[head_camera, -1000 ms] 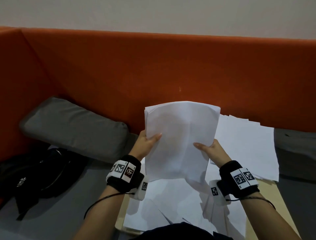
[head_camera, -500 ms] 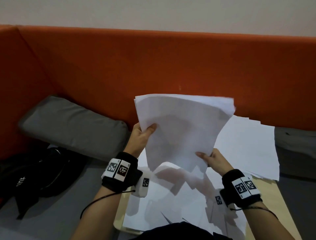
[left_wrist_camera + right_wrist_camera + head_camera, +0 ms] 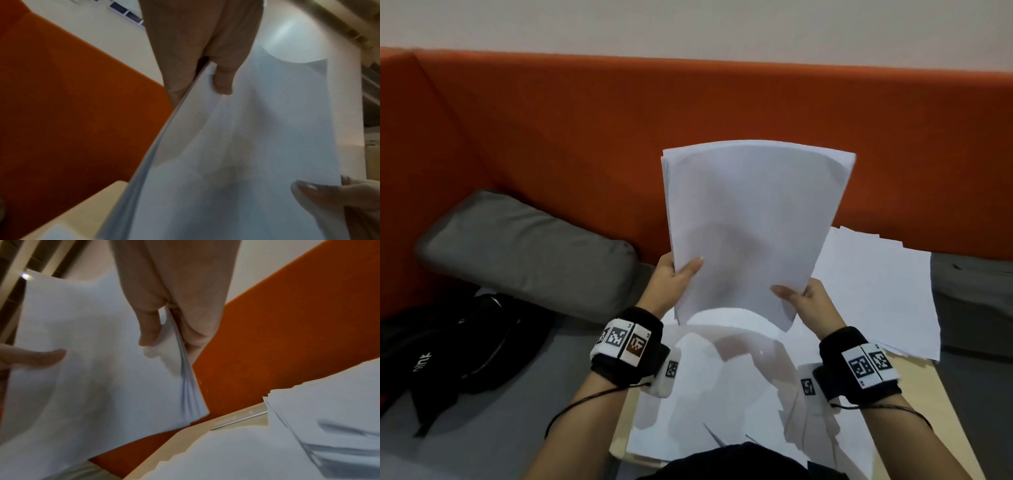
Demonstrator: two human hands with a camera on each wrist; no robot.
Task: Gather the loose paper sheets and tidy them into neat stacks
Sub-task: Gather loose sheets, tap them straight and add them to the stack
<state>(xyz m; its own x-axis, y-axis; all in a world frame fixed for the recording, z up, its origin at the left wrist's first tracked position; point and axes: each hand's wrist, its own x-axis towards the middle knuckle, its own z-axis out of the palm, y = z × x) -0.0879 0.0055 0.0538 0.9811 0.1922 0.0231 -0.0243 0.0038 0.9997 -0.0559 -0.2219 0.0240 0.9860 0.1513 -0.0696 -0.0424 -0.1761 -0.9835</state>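
A bundle of white paper sheets [image 3: 750,222] stands upright in the air above the small wooden table [image 3: 914,387]. My left hand [image 3: 674,281] grips its lower left edge, thumb on the front face; the same bundle [image 3: 246,146] fills the left wrist view. My right hand [image 3: 804,301] pinches the lower right edge of the bundle [image 3: 92,369]. Loose white sheets [image 3: 722,394] lie scattered on the table under my wrists. A rough pile of sheets [image 3: 876,291] lies at the table's far right, also seen as a pile [image 3: 329,410] in the right wrist view.
An orange sofa back [image 3: 619,137] rises behind the table. A grey cushion [image 3: 527,253] lies on the left, with a black bag [image 3: 455,349] in front of it. Another grey cushion [image 3: 972,294] sits at the right edge.
The bundle has been lifted higher and squared up: its fanned, slanted top edges now line up. Both hands rose with it and kept their grip.
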